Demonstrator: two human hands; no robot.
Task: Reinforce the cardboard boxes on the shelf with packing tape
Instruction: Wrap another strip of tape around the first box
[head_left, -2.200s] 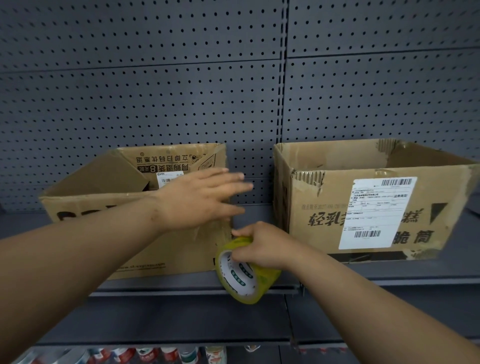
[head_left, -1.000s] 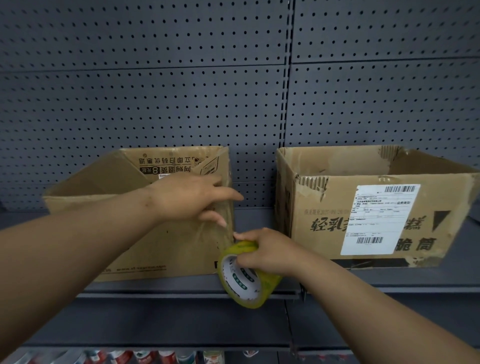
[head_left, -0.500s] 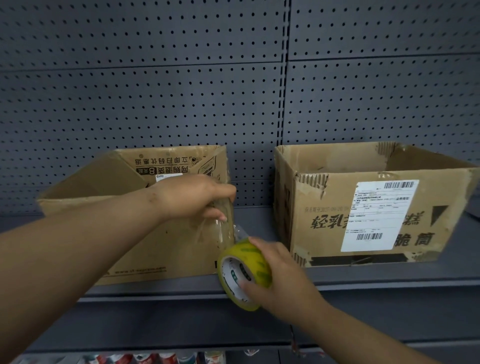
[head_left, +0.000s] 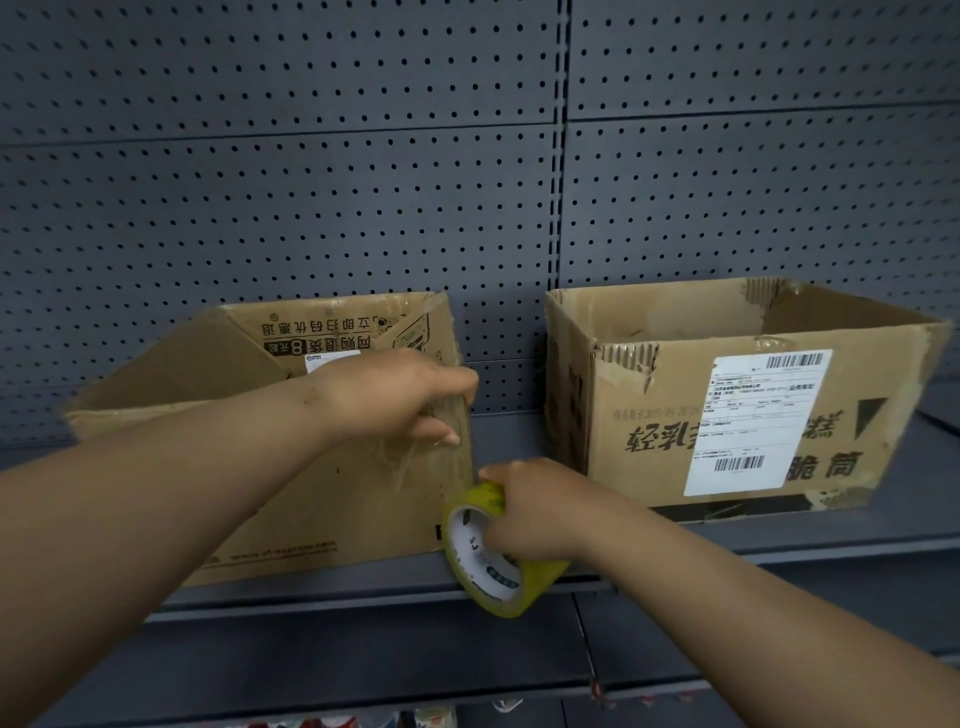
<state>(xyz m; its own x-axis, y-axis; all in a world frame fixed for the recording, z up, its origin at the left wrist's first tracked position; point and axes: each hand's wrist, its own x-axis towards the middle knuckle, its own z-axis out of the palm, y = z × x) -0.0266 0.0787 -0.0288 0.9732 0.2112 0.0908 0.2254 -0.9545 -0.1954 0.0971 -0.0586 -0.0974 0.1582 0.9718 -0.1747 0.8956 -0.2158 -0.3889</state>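
Cardboard, worn and soft. The left box (head_left: 311, 493) sat at the shelf's (head_left: 363, 597) front edge, left of centre. Our left hand (head_left: 400, 395) was curled over its top right front corner, pinching the strip (head_left: 447, 457) against the wall. Our right hand (head_left: 540, 509) was clenched round the roll (head_left: 498, 577), just below and right of that corner, overhanging the shelf's front edge. The clear strip ran down the corner edge from left hand to roll and was wrinkled.

Handling, our read:
- The box was probably light, so it would slide or cave under a hard pull. We'd brace at the corner, where the walls meet and it's stiffest.
- The tape was thin and sticky, and creased easily.
- The roll was rigid and light, best held by its rim.

Around it, the right box (head_left: 649, 415) stood near but apart, toward the shelf's right end. It had a torn front top corner and a white label (head_left: 753, 421). Its side wall closed off the gap our right hand worked in, so we judged wrapping round the left box's side would be tight. The pegboard (head_left: 311, 208) stood behind. We couldn't make out the blurred goods (head_left: 426, 719) below.
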